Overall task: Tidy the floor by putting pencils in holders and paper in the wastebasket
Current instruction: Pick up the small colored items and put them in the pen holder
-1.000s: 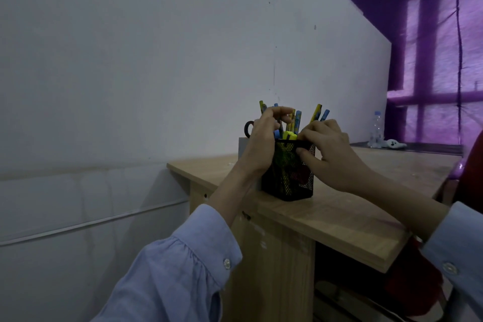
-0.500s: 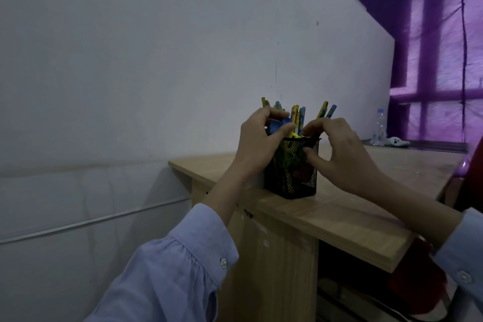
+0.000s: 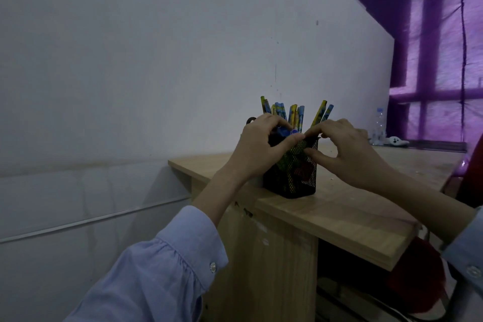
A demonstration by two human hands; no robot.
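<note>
Right now the left hand (image 3: 261,148) is curled over the near rim of the black mesh holder (image 3: 292,178), thumb and fingers pinched on something small and blue at the top; what exactly it is I cannot tell. The right hand (image 3: 347,150) meets it from the other side, fingertips lightly pinched at the rim and one finger pressed on the mesh wall. The pencils (image 3: 292,115) stand bunched and fanned inside, tips well above both hands. The holder sits near the front edge of the wooden desk (image 3: 352,206). To seat things well, I'd steady the holder with one hand and push downward rather than sideways, so it doesn't tip off.
</note>
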